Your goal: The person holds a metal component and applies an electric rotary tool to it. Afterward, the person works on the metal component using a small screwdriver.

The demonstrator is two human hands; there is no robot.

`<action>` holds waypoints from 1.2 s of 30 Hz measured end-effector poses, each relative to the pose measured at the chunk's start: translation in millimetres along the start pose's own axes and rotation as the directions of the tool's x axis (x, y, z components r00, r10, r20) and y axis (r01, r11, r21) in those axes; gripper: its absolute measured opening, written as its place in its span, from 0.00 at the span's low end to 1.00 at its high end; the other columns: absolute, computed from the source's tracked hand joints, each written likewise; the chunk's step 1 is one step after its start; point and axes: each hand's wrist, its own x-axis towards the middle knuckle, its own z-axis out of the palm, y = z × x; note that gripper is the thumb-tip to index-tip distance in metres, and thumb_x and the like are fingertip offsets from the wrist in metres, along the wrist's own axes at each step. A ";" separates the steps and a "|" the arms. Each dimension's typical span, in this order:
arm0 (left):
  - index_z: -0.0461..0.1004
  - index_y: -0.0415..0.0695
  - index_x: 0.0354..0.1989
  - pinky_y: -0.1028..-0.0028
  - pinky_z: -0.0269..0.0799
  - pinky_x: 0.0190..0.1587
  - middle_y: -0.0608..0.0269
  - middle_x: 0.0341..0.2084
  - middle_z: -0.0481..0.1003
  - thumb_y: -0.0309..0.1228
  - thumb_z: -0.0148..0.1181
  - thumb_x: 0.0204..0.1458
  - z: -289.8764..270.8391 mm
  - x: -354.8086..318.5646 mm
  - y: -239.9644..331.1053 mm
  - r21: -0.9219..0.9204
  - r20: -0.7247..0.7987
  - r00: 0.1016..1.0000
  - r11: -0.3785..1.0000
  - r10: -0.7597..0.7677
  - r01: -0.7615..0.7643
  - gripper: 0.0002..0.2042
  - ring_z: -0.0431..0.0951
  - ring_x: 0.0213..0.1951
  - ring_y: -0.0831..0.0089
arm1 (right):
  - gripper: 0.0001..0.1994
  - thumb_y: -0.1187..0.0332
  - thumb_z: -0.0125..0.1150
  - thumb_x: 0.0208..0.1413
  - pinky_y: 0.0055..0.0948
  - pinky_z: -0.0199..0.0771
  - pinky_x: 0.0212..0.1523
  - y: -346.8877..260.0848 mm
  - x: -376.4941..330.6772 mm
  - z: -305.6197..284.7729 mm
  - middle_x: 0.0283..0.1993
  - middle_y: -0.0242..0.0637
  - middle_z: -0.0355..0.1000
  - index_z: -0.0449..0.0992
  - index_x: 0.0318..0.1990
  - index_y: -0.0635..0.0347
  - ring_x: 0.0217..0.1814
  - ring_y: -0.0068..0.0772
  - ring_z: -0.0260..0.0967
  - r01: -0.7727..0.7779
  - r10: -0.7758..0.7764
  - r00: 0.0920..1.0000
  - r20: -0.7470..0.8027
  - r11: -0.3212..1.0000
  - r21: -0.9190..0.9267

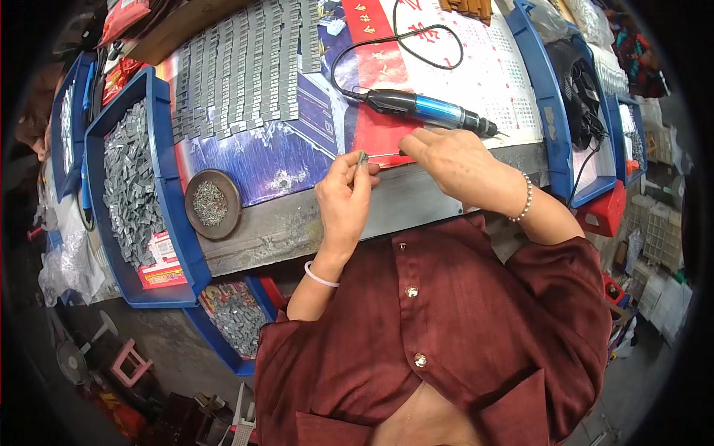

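My left hand is closed over the table's near edge, a small grey piece pinched between thumb and fingertips. To its right my right hand is also closed, its fingers curled together; a dark bit shows at the fingertips, too small to name. The two hands are apart. Just beyond the right hand lies a blue and black electric screwdriver, its tip pointing right, its black cord looping away behind. Left of my left hand, a round brown dish holds many tiny metal pieces, apparently screws.
Rows of small grey parts cover the table's far left. Blue bins of loose grey parts stand at the left and below the edge. On the right, another blue bin holds a black item. Printed sheets cover the table.
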 end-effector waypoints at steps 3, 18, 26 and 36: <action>0.72 0.29 0.44 0.75 0.76 0.32 0.51 0.29 0.81 0.23 0.53 0.58 0.8 0.8 1.7 -0.038 -0.033 0.999 0.999 0.018 -0.019 0.10 0.82 0.29 0.72 | 0.11 0.80 0.53 0.48 0.43 0.70 0.35 -0.4 4.6 7.0 0.34 0.44 0.69 0.66 0.40 0.63 0.38 0.50 0.71 -0.053 0.069 0.994 -0.081 0.982 0.183; 0.73 0.36 0.47 0.79 0.75 0.32 0.54 0.34 0.80 0.28 0.52 0.62 -23.6 6.6 2.3 -0.415 0.081 0.986 0.895 -0.146 0.166 0.10 0.80 0.29 0.76 | 0.10 0.64 0.56 0.59 0.48 0.69 0.35 -7.4 2.4 30.2 0.37 0.45 0.71 0.69 0.43 0.59 0.37 0.54 0.71 -0.236 0.290 0.947 -0.139 0.921 0.309; 0.72 0.37 0.48 0.73 0.79 0.40 0.52 0.45 0.77 0.27 0.54 0.61 -21.2 4.9 6.8 -0.621 0.228 0.959 0.733 -0.168 0.276 0.10 0.81 0.39 0.68 | 0.08 0.65 0.55 0.60 0.48 0.69 0.36 -10.3 -2.9 30.5 0.36 0.45 0.72 0.70 0.42 0.58 0.38 0.53 0.71 -0.195 0.266 0.953 -0.147 0.906 0.376; 0.74 0.33 0.47 0.72 0.78 0.44 0.54 0.40 0.78 0.26 0.56 0.61 -11.3 6.1 7.3 -0.653 0.222 0.968 0.720 -0.116 0.236 0.11 0.80 0.41 0.68 | 0.08 0.65 0.56 0.59 0.47 0.69 0.35 -15.8 -10.7 35.5 0.33 0.46 0.73 0.70 0.40 0.60 0.38 0.53 0.72 -0.166 0.253 0.957 -0.142 0.880 0.444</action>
